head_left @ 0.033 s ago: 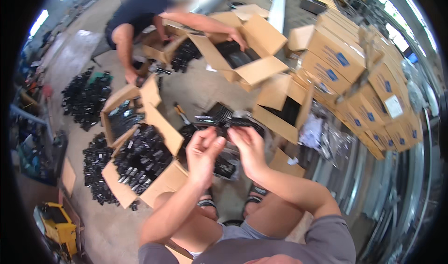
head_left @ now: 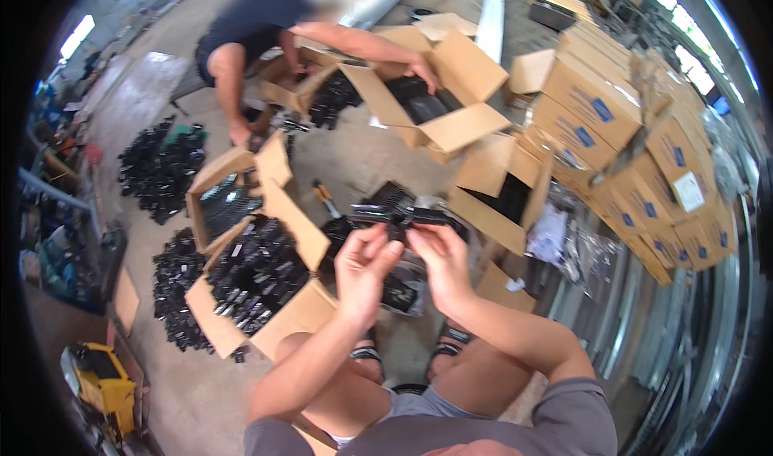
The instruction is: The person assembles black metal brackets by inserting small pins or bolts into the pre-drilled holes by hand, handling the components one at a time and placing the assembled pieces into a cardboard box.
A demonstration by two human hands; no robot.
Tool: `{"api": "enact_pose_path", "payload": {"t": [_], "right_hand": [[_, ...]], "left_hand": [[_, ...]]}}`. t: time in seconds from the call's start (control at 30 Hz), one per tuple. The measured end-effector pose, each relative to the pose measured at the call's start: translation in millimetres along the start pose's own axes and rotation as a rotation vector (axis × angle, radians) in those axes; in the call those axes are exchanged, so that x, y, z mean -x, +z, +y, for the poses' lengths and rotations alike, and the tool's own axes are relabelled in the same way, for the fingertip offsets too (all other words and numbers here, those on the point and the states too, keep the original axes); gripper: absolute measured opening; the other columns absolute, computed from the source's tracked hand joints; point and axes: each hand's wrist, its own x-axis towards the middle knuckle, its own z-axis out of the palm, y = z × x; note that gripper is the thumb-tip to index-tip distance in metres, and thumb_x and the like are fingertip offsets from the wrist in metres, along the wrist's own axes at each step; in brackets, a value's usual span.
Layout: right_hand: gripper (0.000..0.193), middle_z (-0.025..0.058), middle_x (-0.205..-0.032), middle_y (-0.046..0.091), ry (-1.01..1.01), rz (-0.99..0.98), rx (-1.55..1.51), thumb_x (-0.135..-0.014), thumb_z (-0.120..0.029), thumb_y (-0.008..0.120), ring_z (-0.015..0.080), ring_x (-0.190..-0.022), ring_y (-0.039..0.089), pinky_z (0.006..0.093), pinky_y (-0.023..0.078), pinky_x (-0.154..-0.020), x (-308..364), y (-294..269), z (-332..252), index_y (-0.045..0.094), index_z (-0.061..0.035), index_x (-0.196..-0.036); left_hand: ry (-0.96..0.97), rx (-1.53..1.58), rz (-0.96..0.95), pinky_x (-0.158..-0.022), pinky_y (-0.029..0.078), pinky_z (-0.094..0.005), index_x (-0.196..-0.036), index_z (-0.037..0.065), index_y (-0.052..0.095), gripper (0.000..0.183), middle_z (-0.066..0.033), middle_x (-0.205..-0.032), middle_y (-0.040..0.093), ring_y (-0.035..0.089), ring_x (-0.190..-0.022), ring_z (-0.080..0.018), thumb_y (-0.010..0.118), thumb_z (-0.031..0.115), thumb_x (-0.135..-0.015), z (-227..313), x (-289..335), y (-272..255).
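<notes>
My left hand (head_left: 366, 267) and my right hand (head_left: 441, 259) meet in front of me, fingers pinched on a small black part (head_left: 396, 227). Dark bars stick out to either side above the fingertips: a glossy bar (head_left: 372, 212) at the left and another bar (head_left: 431, 214) at the right. Whether they form one piece cannot be made out. Just beyond lies a ribbed black piece (head_left: 390, 195) on the floor. Below the hands, between my feet, rests a clear plastic bag (head_left: 403, 291) with dark parts in it.
At left, an open carton (head_left: 318, 303) overflows with small black parts, beside a loose heap (head_left: 165, 170). A co-worker's hand (head_left: 420, 73) reaches into another open carton (head_left: 459, 134). Stacked cartons (head_left: 584, 109) and metal profiles (head_left: 628, 319) line the right. A tool with an orange-and-black handle (head_left: 322, 192) lies ahead.
The whole view has shifted slightly, so the scene sits a little farther right. My hands keep their pinch on the black part. The co-worker's hand stays in the carton.
</notes>
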Motion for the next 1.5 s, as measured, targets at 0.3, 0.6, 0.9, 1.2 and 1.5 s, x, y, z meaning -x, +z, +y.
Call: {"api": "enact_pose_path", "payload": {"t": [0.3, 0.6, 0.9, 1.2, 1.5], "right_hand": [[0.018, 0.0045, -0.107, 0.067, 0.027, -0.007, -0.003, -0.094, -0.005, 0.066, 0.0103, -0.1, 0.062, 0.0268, 0.049, -0.092, 1, 0, -6, 0.063, -0.0012, -0.112], [0.019, 0.0035, -0.106, 0.067, 0.107, 0.007, -0.022, -0.093, -0.008, 0.068, 0.0102, -0.099, 0.062, 0.0265, 0.049, -0.09, 0, -7, -8, 0.064, -0.0016, -0.111], [0.021, 0.0032, -0.102, 0.067, 0.11, 0.018, 0.034, -0.096, -0.016, 0.066, 0.0084, -0.089, 0.061, 0.0247, 0.049, -0.081, 0, -10, -4, 0.064, 0.0006, -0.108], [0.033, 0.0019, -0.098, 0.065, 0.079, 0.01, 0.079, -0.094, -0.021, 0.066, 0.0112, -0.087, 0.06, 0.0269, 0.045, -0.077, -3, -19, -12, 0.056, -0.0058, -0.121], [0.035, 0.0078, -0.106, 0.067, 0.07, -0.139, 0.141, -0.091, -0.011, 0.071, 0.0114, -0.09, 0.065, 0.0245, 0.05, -0.074, -17, -33, -20, 0.059, 0.0007, -0.122]], "left_hand": [[-0.028, -0.019, -0.048, -0.088, 0.055, -0.0299, -0.116, 0.006, 0.057, 0.027, -0.0092, -0.119, 0.068, 0.066, -0.104, -0.015, 0.066, -0.001, -0.092, -3, 0, -4], [-0.043, -0.043, -0.049, -0.09, 0.055, -0.0319, -0.117, 0.006, 0.057, 0.028, -0.0105, -0.119, 0.069, 0.067, -0.105, -0.018, 0.066, -0.001, -0.092, -5, 1, -2], [-0.058, -0.057, -0.006, -0.088, 0.054, -0.0281, -0.12, 0.001, 0.056, 0.031, -0.012, -0.118, 0.068, 0.066, -0.101, -0.014, 0.066, -0.003, -0.091, -3, 4, 1], [-0.085, -0.018, -0.011, -0.091, 0.056, -0.0342, -0.121, 0.006, 0.054, 0.031, -0.0111, -0.116, 0.069, 0.068, -0.103, -0.0204, 0.065, 0.001, -0.093, -1, 0, -6], [-0.13, -0.122, -0.074, -0.089, 0.056, -0.0324, -0.125, 0.004, 0.054, 0.036, -0.0096, -0.112, 0.07, 0.068, -0.101, -0.0164, 0.067, 0.001, -0.091, 1, -2, -7]]}}
